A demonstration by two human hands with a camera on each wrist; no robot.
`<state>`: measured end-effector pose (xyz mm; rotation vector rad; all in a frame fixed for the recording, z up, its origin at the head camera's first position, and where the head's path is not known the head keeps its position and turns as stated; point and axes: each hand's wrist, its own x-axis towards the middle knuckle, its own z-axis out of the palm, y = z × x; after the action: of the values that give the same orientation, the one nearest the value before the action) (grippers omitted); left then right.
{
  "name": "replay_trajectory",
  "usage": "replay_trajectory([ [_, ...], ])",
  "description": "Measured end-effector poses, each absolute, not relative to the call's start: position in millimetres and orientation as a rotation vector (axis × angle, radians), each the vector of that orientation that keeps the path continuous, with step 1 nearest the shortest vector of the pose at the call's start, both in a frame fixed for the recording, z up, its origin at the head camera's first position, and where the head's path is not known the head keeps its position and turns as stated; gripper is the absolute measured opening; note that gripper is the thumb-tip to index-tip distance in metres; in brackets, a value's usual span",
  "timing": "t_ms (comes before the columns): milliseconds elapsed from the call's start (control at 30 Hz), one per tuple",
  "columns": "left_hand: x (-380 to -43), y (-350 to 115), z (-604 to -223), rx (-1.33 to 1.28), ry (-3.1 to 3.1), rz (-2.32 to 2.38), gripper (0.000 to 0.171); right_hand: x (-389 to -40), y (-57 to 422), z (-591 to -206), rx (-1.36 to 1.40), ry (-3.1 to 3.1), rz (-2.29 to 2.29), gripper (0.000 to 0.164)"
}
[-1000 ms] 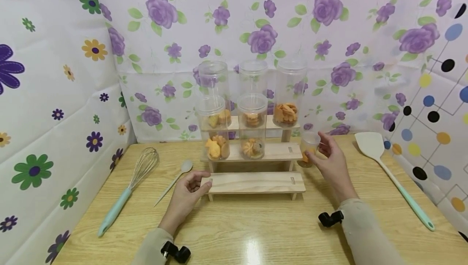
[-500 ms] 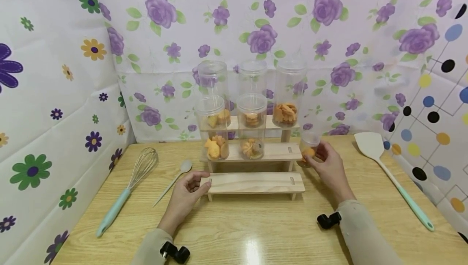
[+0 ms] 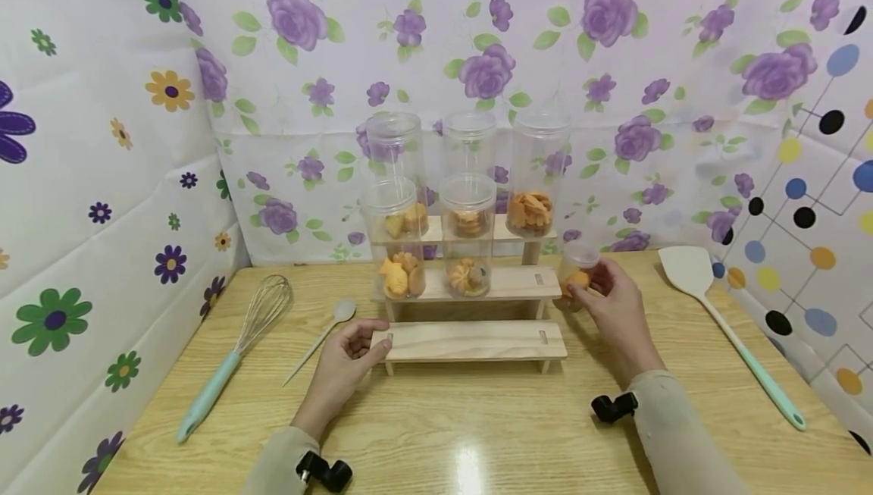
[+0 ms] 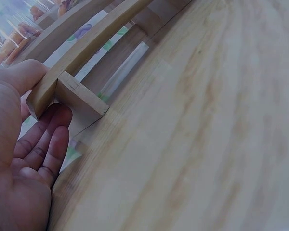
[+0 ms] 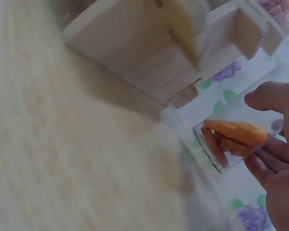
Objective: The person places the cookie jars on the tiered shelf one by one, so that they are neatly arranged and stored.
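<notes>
A wooden tiered display rack (image 3: pixel 470 340) stands mid-table. My left hand (image 3: pixel 345 362) holds the left end of its lowest step; in the left wrist view the fingers (image 4: pixel 59 144) curl under the board, with the thumb above. Right of the rack, my right hand (image 3: pixel 617 313) grips a small clear jar (image 3: pixel 578 271) with orange cookies (image 5: pixel 238 134) at its bottom. The jar leans slightly in the head view; whether its base touches the table I cannot tell. Tall clear jars stand on the upper step, including one with brown-orange cookies (image 3: pixel 531 211). Two shorter jars (image 3: pixel 467 245) occupy the middle step.
To the left lie a whisk (image 3: pixel 235 358) with a mint handle and a pale spoon (image 3: pixel 327 332). At the right is a white spatula (image 3: pixel 730 328) with a mint handle. Printed cloth (image 3: pixel 300 86) hangs behind and along both sides of the wooden table (image 3: pixel 409 434).
My right hand's fingers have slid lower on the small jar, which has shifted only slightly. My left hand keeps its hold on the rack. The head view has drifted a little.
</notes>
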<state>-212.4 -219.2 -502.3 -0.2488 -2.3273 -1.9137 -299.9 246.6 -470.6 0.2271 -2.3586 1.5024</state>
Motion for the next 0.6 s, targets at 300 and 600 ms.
replay_trajectory([
  [300,-211,-220,-501,-0.256,-2.338,-1.906,0.028,-294,250,-441,0.247,-2.295,1.399,0.059],
  [600,-212,-219,-501,-0.243,-2.338,-1.901,0.028,-278,251,-401,0.326,-2.132,1.382,0.057],
])
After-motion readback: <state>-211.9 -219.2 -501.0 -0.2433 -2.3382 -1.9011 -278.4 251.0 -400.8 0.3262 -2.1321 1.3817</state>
